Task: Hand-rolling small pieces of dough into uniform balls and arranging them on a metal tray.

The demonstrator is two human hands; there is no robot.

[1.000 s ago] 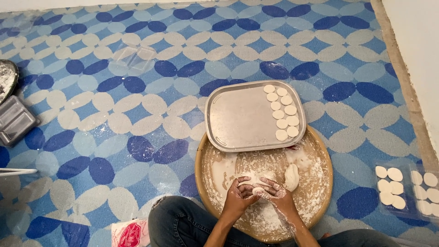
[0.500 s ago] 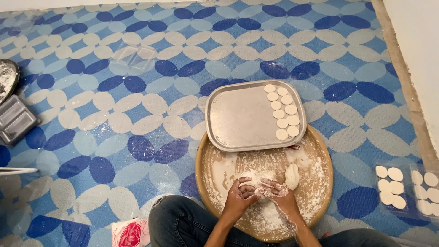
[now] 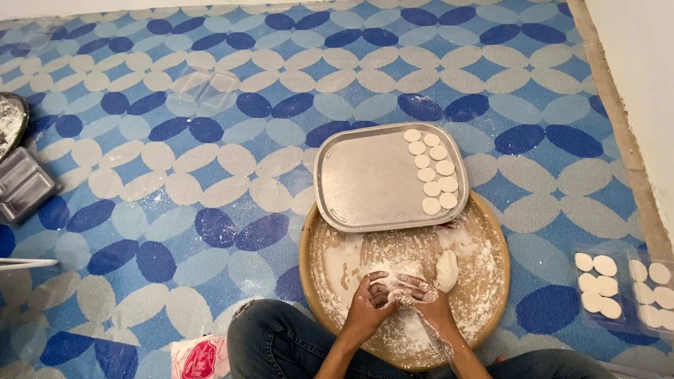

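We saw the left hand (image 3: 367,306) and right hand (image 3: 423,300) pressed together over a small dough piece (image 3: 397,275), both clenched on it, fingers floured. It sat between the palms, above the near middle of the round wooden board (image 3: 491,281). Its shape was mostly hidden by the fingers, so we could not tell its long axis.

Just right of the right hand lay a larger dough lump (image 3: 446,270), elongated, its long axis running away from the person, tilted slightly. Nothing blocked it.

Beyond the hands, a rectangular metal tray (image 3: 372,182) overlapped the board's far edge, with flat dough discs (image 3: 433,172) in two rows along its right side.

Far right of the hands, clear plastic trays (image 3: 621,284) held more discs on the patterned floor (image 3: 210,175). Near left of the left hand, by the knee, lay a red-and-white packet (image 3: 202,356). Far left sat a grey container (image 3: 24,186).
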